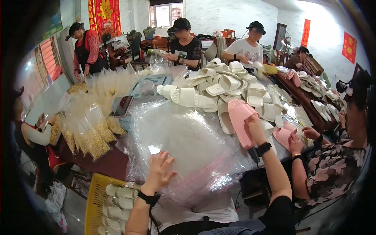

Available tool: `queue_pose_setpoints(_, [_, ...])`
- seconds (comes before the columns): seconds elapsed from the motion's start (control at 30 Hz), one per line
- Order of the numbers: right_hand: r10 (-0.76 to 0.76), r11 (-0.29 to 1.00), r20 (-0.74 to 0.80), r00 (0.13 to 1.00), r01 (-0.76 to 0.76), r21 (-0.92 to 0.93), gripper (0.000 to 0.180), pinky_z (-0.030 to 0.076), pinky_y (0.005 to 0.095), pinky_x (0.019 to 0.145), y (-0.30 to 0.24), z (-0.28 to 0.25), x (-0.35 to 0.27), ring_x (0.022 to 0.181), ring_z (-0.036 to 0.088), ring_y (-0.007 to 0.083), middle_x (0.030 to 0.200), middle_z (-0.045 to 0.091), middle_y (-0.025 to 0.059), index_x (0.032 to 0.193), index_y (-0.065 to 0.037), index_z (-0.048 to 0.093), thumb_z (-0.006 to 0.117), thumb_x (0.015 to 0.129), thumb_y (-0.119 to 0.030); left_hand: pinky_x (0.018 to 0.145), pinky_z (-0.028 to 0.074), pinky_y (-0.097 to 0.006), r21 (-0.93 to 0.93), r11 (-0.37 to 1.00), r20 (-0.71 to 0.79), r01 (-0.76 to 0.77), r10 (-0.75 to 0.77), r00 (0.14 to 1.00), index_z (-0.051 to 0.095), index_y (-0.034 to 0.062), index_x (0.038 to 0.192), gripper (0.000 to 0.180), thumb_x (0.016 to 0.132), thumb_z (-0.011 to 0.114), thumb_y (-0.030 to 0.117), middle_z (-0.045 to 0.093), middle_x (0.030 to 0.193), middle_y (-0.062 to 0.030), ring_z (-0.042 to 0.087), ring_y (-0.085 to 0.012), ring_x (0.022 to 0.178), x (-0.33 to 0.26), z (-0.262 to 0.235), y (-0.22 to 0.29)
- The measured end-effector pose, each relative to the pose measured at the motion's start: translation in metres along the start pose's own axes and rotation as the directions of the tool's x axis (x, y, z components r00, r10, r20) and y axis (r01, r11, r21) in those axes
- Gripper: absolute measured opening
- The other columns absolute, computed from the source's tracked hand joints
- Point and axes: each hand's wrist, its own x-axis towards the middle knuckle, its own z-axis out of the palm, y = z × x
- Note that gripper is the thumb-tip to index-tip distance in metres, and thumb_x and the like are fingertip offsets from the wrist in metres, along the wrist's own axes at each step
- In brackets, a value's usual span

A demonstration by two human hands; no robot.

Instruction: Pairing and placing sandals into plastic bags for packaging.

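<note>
Right hand (255, 126) is gripping the pink slipper (239, 121), long axis running away-left. Left hand (158, 171), fingers spread, is pressing the clear plastic bags (188, 145), just left of the slipper.

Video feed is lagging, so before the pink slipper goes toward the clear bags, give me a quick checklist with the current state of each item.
1. Right hand has the pink slipper: ok, fingers on its edge.
2. Left hand on the stack of clear plastic bags: ok, resting flat on top.
3. One bag separated and opened: cannot tell, the layers blur together.
4. Mate nearby: ok, a second pink slipper lies under the neighbour's hand.
5. Supply: ok, pile of white slippers on the table.
6. Yellow crate within reach: ok, at lower left.
</note>
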Motion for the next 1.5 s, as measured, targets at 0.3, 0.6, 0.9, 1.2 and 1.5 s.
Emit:
queue_pose_setpoints(0.3, [0.029, 0.948, 0.116, 0.993, -0.064, 0.313, 0.025, 0.048, 0.0272, 0.089, -0.043, -0.054, -0.082, 0.107, 0.06, 0.0146, 0.131, 0.058, 0.0042, 0.111, 0.012, 0.066, 0.053, 0.09, 0.008, 0.113, 0.034, -0.058, 0.157, 0.971, 0.099, -0.181, 0.167, 0.981, 0.061, 0.0066, 0.121, 0.058, 0.074, 0.085, 0.031, 0.056, 0.137, -0.0178, 0.048, -0.0365, 0.136, -0.001, -0.02, 0.038])
queue_pose_setpoints(0.6, [-0.048, 0.916, 0.166, 0.985, -0.023, 0.401, 0.019, 0.048, 0.0267, 0.09, -0.062, -0.038, -0.18, 0.112, 0.061, 0.0163, 0.142, 0.055, 0.0114, 0.106, 0.015, 0.065, 0.061, 0.091, 0.003, 0.108, 0.041, -0.053, 0.111, 0.992, 0.053, -0.052, 0.046, 0.998, 0.064, 0.0058, 0.115, 0.042, 0.079, 0.082, 0.018, 0.061, 0.134, -0.0161, 0.054, -0.0346, 0.132, -0.028, -0.038, 0.045])
queue_pose_setpoints(0.9, [-0.202, 0.977, 0.47, 0.859, 0.145, 0.156, 0.028, 0.044, 0.0375, 0.104, -0.142, -0.045, -0.224, 0.124, 0.06, 0.0311, 0.14, 0.059, 0.0209, 0.109, 0.003, 0.074, 0.068, 0.082, -0.003, 0.092, 0.054, -0.045, -0.163, 0.983, -0.271, 0.088, -0.13, 0.954, 0.069, -0.0003, 0.097, 0.01, 0.087, 0.066, 0.001, 0.074, 0.104, -0.0188, 0.07, -0.0374, 0.104, -0.01, -0.028, 0.057])
queue_pose_setpoints(1.2, [-0.263, 0.916, 0.789, 0.555, 0.4, 0.024, 0.044, 0.039, 0.0458, 0.108, -0.125, -0.004, -0.222, 0.123, 0.051, 0.0457, 0.13, 0.056, 0.0211, 0.12, 0.001, 0.065, 0.056, 0.077, 0.011, 0.093, 0.054, -0.045, -0.083, 0.996, -0.295, -0.006, -0.019, 0.955, 0.068, -0.0015, 0.115, 0.028, 0.088, 0.062, 0.001, 0.072, 0.112, -0.0191, 0.068, -0.038, 0.108, -0.003, -0.029, 0.082])
queue_pose_setpoints(1.5, [-0.337, 0.822, 0.671, 0.661, 0.553, -0.132, 0.01, 0.045, 0.0462, 0.089, -0.112, 0.061, -0.207, 0.101, 0.05, 0.0433, 0.106, 0.05, 0.023, 0.085, 0.006, 0.058, 0.062, 0.076, 0.006, 0.101, 0.047, -0.049, -0.05, 0.988, -0.269, -0.145, 0.126, 0.955, 0.065, 0.0002, 0.122, 0.034, 0.089, 0.064, 0.01, 0.066, 0.127, -0.0181, 0.061, -0.0367, 0.122, -0.003, -0.027, 0.11])
